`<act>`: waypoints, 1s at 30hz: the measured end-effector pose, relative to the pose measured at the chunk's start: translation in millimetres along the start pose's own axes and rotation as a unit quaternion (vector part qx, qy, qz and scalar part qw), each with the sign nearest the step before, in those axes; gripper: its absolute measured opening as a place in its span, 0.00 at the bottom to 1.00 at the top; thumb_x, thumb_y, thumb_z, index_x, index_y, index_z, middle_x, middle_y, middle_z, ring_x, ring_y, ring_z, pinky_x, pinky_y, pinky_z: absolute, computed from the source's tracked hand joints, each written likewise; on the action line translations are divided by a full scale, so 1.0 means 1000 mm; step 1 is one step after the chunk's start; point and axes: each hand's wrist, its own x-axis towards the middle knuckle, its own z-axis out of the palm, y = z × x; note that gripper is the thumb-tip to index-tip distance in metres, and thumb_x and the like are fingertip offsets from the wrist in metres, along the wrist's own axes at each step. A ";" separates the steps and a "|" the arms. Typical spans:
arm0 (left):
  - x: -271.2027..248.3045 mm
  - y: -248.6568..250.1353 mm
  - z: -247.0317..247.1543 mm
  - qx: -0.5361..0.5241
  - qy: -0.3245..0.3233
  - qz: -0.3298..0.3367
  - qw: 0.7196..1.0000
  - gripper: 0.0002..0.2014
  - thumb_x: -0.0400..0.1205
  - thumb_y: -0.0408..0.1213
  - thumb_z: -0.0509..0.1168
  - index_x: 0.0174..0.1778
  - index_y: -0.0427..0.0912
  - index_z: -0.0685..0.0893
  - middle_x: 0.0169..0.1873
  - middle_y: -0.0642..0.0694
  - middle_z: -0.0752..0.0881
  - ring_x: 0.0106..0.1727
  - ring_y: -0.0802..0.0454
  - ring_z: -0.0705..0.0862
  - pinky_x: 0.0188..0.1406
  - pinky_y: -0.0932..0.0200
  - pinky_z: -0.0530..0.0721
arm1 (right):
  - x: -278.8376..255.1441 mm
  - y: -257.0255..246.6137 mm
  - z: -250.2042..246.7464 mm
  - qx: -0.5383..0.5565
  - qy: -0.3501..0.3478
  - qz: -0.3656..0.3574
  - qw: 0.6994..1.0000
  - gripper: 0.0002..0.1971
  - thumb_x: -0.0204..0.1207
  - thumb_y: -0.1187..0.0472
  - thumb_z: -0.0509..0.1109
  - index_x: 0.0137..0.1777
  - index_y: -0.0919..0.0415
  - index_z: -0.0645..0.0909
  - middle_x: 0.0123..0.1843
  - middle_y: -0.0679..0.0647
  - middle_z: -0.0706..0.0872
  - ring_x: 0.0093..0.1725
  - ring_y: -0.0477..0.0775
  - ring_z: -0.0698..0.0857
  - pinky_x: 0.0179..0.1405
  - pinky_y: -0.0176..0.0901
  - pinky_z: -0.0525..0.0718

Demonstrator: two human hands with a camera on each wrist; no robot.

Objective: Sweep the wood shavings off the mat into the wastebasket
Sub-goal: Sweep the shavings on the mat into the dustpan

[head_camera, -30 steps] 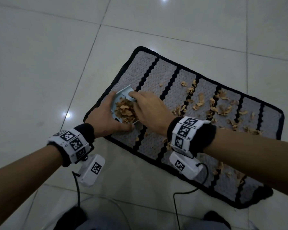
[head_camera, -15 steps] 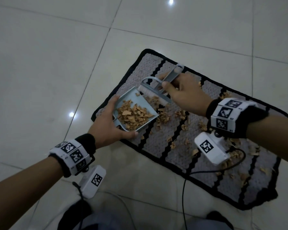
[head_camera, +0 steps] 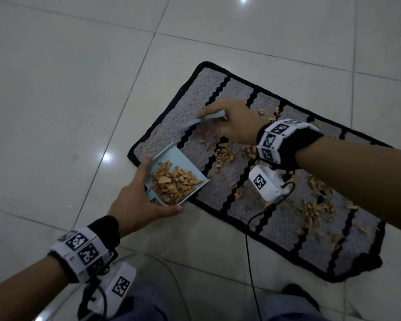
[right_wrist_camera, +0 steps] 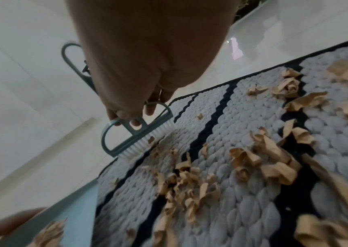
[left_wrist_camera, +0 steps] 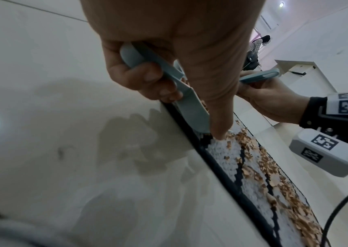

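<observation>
A grey mat (head_camera: pixel 241 93) with black stripes and a black border lies on the tiled floor, strewn with tan wood shavings (head_camera: pixel 225 156). My left hand (head_camera: pixel 137 200) grips a pale blue dustpan (head_camera: pixel 183 162) at the mat's near left corner; a heap of shavings (head_camera: pixel 174 181) fills it. The pan's handle (left_wrist_camera: pixel 139 58) sits in my curled fingers. My right hand (head_camera: pixel 232 123) holds a small blue brush (right_wrist_camera: pixel 131 132), its white bristles (right_wrist_camera: pixel 147 140) down on the mat near its far left end, beside loose shavings (right_wrist_camera: pixel 181 177). No wastebasket is in view.
Glossy pale floor tiles (head_camera: pixel 67 89) surround the mat. Black cables (head_camera: pixel 250 251) hang from the wrist cameras over the mat's near edge. My legs and a dark shoe (head_camera: pixel 296 295) are at the bottom. A person (left_wrist_camera: pixel 257 43) stands far off in the room.
The right hand carried the brush down onto the mat's far left part. The dustpan stayed in the left hand at the mat's corner, tilted a little flatter.
</observation>
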 end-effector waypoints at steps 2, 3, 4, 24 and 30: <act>-0.004 -0.004 0.000 0.003 0.000 -0.001 1.000 0.62 0.57 0.59 0.82 0.82 0.64 0.49 0.61 0.64 0.75 0.54 0.60 0.80 0.56 0.65 0.79 | -0.004 0.001 0.003 -0.028 -0.021 -0.004 0.999 0.16 0.78 0.76 0.67 0.60 0.62 0.87 0.63 0.60 0.87 0.62 0.59 0.84 0.61 0.52 0.83; -0.005 -0.006 0.000 0.001 0.002 -0.001 1.000 0.62 0.56 0.59 0.82 0.82 0.64 0.50 0.60 0.64 0.76 0.54 0.61 0.80 0.55 0.66 0.79 | -0.009 0.003 0.003 -0.030 -0.022 -0.004 0.999 0.17 0.76 0.78 0.67 0.59 0.63 0.87 0.62 0.61 0.88 0.62 0.61 0.84 0.60 0.51 0.82; -0.008 -0.008 0.000 -0.002 0.004 -0.002 1.000 0.62 0.56 0.59 0.82 0.82 0.64 0.51 0.60 0.65 0.76 0.53 0.62 0.80 0.54 0.67 0.79 | -0.017 0.004 0.002 -0.032 -0.017 -0.012 0.999 0.16 0.75 0.78 0.67 0.59 0.65 0.87 0.61 0.63 0.88 0.61 0.62 0.84 0.59 0.49 0.81; -0.029 -0.031 0.004 0.027 -0.004 -0.016 1.000 0.62 0.55 0.62 0.83 0.81 0.65 0.51 0.62 0.63 0.79 0.59 0.57 0.81 0.61 0.58 0.81 | -0.070 -0.028 0.054 0.186 0.080 0.158 0.966 0.10 0.83 0.61 0.66 0.47 0.65 0.87 0.43 0.55 0.92 0.42 0.50 0.92 0.44 0.54 0.92; -0.029 -0.032 0.010 0.019 -0.002 -0.026 0.999 0.63 0.55 0.61 0.83 0.82 0.64 0.50 0.60 0.65 0.77 0.57 0.60 0.80 0.60 0.63 0.77 | -0.076 -0.018 0.057 0.129 0.067 0.139 0.980 0.12 0.83 0.60 0.66 0.46 0.69 0.86 0.42 0.59 0.92 0.40 0.53 0.91 0.40 0.57 0.91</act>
